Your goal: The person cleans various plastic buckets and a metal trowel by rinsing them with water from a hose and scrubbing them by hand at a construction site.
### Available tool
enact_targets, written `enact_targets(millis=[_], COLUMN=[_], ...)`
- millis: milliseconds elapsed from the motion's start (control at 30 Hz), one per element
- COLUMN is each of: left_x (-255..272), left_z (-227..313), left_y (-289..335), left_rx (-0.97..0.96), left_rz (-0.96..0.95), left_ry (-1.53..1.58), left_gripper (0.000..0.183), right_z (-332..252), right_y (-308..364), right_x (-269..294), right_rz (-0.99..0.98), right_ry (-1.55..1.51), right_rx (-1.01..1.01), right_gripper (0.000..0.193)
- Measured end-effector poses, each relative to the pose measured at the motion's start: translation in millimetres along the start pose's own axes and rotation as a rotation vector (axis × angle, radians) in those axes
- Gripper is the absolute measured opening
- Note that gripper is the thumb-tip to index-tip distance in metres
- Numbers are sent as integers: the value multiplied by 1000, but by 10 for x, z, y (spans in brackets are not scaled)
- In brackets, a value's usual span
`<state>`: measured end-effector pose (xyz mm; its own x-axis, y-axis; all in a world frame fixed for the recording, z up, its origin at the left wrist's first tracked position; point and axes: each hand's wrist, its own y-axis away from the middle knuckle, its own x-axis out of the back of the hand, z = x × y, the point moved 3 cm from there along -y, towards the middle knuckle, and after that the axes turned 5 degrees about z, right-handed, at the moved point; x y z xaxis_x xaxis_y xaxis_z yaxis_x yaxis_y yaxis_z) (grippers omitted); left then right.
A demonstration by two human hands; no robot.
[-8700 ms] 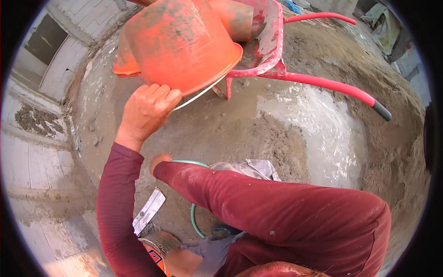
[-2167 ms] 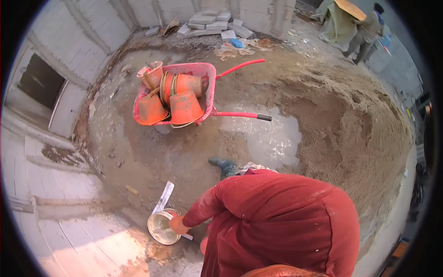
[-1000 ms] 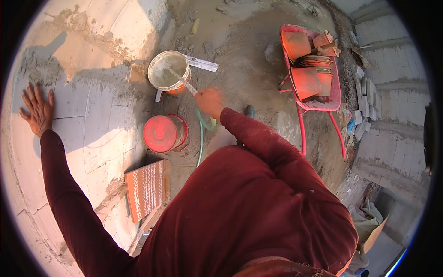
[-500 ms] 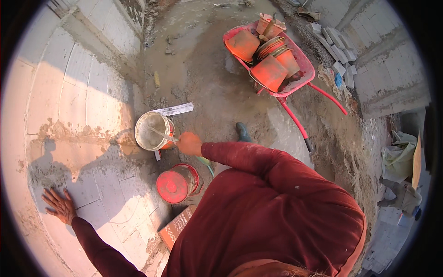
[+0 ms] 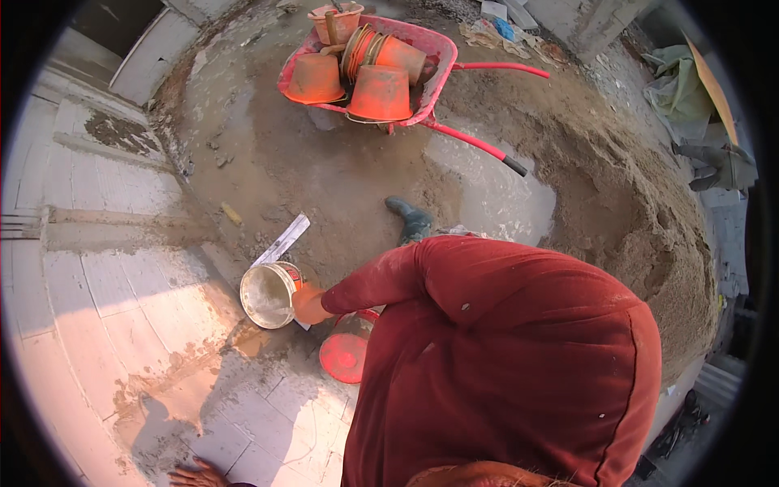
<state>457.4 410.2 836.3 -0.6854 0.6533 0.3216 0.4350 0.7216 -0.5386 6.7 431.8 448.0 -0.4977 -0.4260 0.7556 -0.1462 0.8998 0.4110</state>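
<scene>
Okay, so the biggest change we notice is up top: about nine seconds ago a hand is on an orange bucket at the wheelbarrow (image 5: 445,75). Now the orange buckets (image 5: 380,93) sit in there with nobody touching them, and the right hand (image 5: 307,304) is down at the cream bucket (image 5: 258,286). Compared with half a second ago, it looks closer to the rim, and less of the pale streak between hand and bucket shows. For the work in hand, we'd say that puts the action at this bucket.

We can't really tell what the right fingers are doing; it's blurry, and we can't confirm a grip. The left hand (image 5: 199,476) is cut off by the bottom edge, fingers spread and holding nothing, against the block wall (image 5: 122,292).

As for the bucket, it's on the muddy floor (image 5: 333,199) near the wall, mouth open, pale and smeary inside, with orange on its outside. We can't make out how full it is. A red-lidded bucket (image 5: 342,357) is just beside it.
</scene>
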Motion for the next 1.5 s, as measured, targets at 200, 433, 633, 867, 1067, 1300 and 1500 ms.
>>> enact_targets(millis=[200,433,633,867,1067,1300,1500], left_x=[39,99,27,430,227,280,493], left_z=[-539,-272,-337,-210,-247,-111,-202], left_y=[385,150,247,192,264,-135,-201], left_rx=[-50,-134,-195,-228,-123,98,177], left_rz=[-16,372,224,122,110,-660,-789], left_ry=[-251,254,-108,-260,-151,-512,-546], left_gripper=[78,73,78,82,73,70,65], right_z=[-843,-701,-870,-580,-499,-363,-579], right_y=[584,174,339,253,398,371,491], right_x=[1009,637,879,804,1055,978,979], right_rz=[-118,71,62,215,106,155,-7], right_ry=[592,73,-130,-306,-326,-567,-502], right_rx=[527,127,6,104,109,-97,-11], right_gripper=[23,14,14,18,22,33,31])
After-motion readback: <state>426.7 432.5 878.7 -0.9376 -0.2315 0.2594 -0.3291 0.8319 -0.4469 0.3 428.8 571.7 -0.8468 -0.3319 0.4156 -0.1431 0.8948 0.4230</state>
